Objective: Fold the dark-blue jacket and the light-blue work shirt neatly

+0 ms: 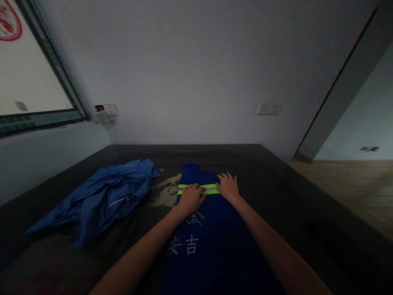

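Observation:
A dark blue work garment (215,237) with a yellow-green and grey reflective stripe and white lettering lies on the black table in front of me. My left hand (190,197) rests on its stripe, fingers stretched forward over the cloth. At the garment's right edge, my right hand (228,187) lies flat with its fingers spread, partly over the end of the stripe. Both palms face down, and neither hand grips the fabric. The garment's near end runs out of view between my forearms.
A crumpled lighter blue garment (113,192) lies on the left of the black table (264,176). Between the garments is a pale printed picture (167,191) on the table surface. A wall with sockets (269,108) stands behind; tiled floor (344,184) shows at right.

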`<state>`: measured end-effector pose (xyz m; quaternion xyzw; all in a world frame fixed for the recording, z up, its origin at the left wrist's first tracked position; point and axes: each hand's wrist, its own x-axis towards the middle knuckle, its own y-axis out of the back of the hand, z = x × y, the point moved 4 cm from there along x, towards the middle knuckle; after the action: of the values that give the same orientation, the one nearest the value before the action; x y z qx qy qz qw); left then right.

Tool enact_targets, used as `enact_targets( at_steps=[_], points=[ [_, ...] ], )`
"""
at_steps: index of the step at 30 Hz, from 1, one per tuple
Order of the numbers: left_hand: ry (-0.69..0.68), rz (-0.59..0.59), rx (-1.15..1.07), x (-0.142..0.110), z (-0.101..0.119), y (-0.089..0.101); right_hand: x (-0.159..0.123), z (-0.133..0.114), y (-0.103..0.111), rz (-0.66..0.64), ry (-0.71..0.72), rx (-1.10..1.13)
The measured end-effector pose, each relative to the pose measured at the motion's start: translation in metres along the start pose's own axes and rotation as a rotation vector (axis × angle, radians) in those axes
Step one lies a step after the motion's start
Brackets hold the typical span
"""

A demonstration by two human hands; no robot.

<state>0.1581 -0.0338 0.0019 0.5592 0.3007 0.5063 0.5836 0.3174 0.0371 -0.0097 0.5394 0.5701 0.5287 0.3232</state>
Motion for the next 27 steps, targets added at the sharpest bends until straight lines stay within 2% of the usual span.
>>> enact_targets(
  at_steps=[3,7,12,15,18,22,27],
  points=[
    [0.034,0.070,-0.028,0.024,-0.011,0.001,0.022,-0.032,0.004,0.028,0.128,0.098],
    [0.093,0.127,-0.041,0.038,-0.024,-0.014,0.048,-0.059,-0.014,-0.025,0.207,0.151],
    [0.119,0.130,-0.062,0.037,-0.028,-0.026,0.068,-0.051,-0.033,0.023,0.147,0.211],
    [0.122,0.128,-0.066,0.036,-0.027,-0.024,0.088,-0.044,-0.031,0.086,0.086,0.248],
    [0.128,0.126,-0.085,0.037,-0.026,-0.024,0.114,-0.047,-0.028,0.133,0.075,0.300],
    [0.141,0.122,-0.096,0.038,-0.027,-0.024,0.139,-0.063,-0.031,0.130,0.156,0.393],
    [0.155,0.097,-0.077,0.039,-0.026,-0.025,0.141,-0.077,-0.039,0.073,0.324,0.489]
  ],
)
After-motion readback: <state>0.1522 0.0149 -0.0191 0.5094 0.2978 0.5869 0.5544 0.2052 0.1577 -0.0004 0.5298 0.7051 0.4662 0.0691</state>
